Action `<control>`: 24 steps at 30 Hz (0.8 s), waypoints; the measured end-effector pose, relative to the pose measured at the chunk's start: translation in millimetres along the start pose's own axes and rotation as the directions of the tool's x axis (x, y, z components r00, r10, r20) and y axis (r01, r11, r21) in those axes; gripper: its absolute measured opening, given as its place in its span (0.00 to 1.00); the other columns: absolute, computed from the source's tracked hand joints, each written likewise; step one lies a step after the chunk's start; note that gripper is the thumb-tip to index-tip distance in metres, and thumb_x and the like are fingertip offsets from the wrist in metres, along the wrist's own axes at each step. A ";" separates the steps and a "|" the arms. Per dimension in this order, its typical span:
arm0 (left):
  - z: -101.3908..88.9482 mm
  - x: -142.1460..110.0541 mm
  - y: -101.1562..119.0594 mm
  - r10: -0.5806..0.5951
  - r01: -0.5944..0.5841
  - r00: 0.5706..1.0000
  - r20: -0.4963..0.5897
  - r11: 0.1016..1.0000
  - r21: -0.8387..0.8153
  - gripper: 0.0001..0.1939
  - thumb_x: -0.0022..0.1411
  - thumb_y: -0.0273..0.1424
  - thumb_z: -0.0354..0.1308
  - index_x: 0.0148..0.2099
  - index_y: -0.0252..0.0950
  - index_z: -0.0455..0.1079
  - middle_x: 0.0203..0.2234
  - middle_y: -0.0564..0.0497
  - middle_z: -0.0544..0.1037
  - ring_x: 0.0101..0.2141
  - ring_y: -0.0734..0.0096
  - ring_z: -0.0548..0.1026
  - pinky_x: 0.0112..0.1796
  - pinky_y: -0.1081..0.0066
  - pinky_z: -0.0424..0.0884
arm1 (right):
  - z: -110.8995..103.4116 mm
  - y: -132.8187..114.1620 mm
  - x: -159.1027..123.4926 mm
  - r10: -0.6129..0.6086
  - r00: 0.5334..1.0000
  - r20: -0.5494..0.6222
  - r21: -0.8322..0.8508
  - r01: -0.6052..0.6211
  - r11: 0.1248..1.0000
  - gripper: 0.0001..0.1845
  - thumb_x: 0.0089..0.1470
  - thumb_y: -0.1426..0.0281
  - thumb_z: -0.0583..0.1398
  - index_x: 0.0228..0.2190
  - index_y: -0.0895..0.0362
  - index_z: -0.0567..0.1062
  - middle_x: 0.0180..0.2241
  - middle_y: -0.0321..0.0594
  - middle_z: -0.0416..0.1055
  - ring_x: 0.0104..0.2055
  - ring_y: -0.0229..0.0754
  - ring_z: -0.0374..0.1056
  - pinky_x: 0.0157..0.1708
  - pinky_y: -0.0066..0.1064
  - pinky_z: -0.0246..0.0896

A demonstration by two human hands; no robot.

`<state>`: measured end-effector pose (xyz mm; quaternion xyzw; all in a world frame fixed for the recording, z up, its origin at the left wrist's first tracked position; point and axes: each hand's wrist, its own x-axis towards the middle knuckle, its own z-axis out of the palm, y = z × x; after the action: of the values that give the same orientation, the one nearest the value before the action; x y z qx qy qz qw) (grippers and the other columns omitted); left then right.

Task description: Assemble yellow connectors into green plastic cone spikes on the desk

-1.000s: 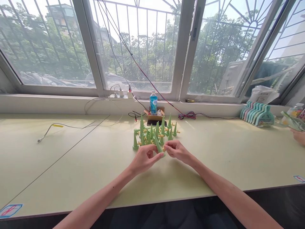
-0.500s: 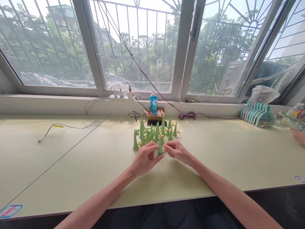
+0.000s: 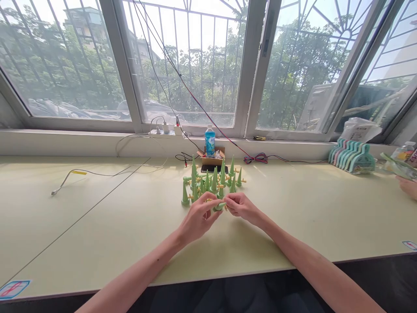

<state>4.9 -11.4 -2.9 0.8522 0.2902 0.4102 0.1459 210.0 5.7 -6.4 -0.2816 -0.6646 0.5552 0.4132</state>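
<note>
A small green watering spike [image 3: 219,207] is between my two hands, tilted so that its cone points right. My left hand [image 3: 199,217] is closed on it with thumb and fingers. At its right side, my right hand [image 3: 240,205] is pinched on what looks like its small yellow valve, mostly covered by the fingertips. Just beyond, a cluster of more green watering spikes [image 3: 214,180] stands on the table, mostly upright with cones up, several with yellow valves sticking out sideways.
Behind the cluster lie a dark phone [image 3: 214,168] and an open cardboard box [image 3: 213,160], with a blue-labelled bottle [image 3: 210,141] there. A white cable [image 3: 104,174] crosses the left side of the table [image 3: 280,261]. Pastel hangers [image 3: 352,156] and another person's hand [image 3: 407,187] are at right.
The watering spike in my hands has tipped from upright to lying over, its cone now toward my right fingers. Both hands have stayed almost in place.
</note>
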 end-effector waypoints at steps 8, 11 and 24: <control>-3.3 5.4 5.6 -0.178 0.174 0.968 -0.176 0.984 -0.038 0.10 0.65 0.38 0.57 0.41 0.36 0.69 0.35 0.52 0.71 0.18 0.85 0.63 0.21 0.78 0.64 | 2.1 -0.5 3.7 -0.035 0.990 -0.139 0.073 0.045 0.996 0.24 0.54 0.51 0.62 0.23 0.57 0.65 0.16 0.24 0.44 0.17 0.28 0.37 0.17 0.26 0.32; -4.0 6.3 7.3 -0.270 0.258 0.947 -0.173 0.962 -0.086 0.19 0.68 0.43 0.51 0.30 0.34 0.65 0.21 0.56 0.67 0.15 0.83 0.60 0.19 0.78 0.59 | 2.7 -2.6 3.6 -0.057 0.982 -0.182 0.052 0.067 0.996 0.23 0.54 0.51 0.63 0.24 0.57 0.66 0.17 0.24 0.44 0.17 0.28 0.38 0.17 0.25 0.33; -8.0 5.4 13.5 -0.424 0.433 0.901 0.089 0.887 -0.162 0.27 0.65 0.50 0.52 0.24 0.33 0.68 0.10 0.57 0.66 0.13 0.78 0.66 0.21 0.76 0.61 | -1.0 8.7 3.4 -0.141 0.981 -0.135 -0.105 0.128 0.986 0.20 0.58 0.54 0.60 0.26 0.57 0.70 0.16 0.26 0.47 0.18 0.30 0.42 0.18 0.27 0.36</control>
<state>6.4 -18.6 12.0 0.7607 0.4297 0.3703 0.3156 208.5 11.0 -14.0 -0.2942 -0.6771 0.4719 0.4820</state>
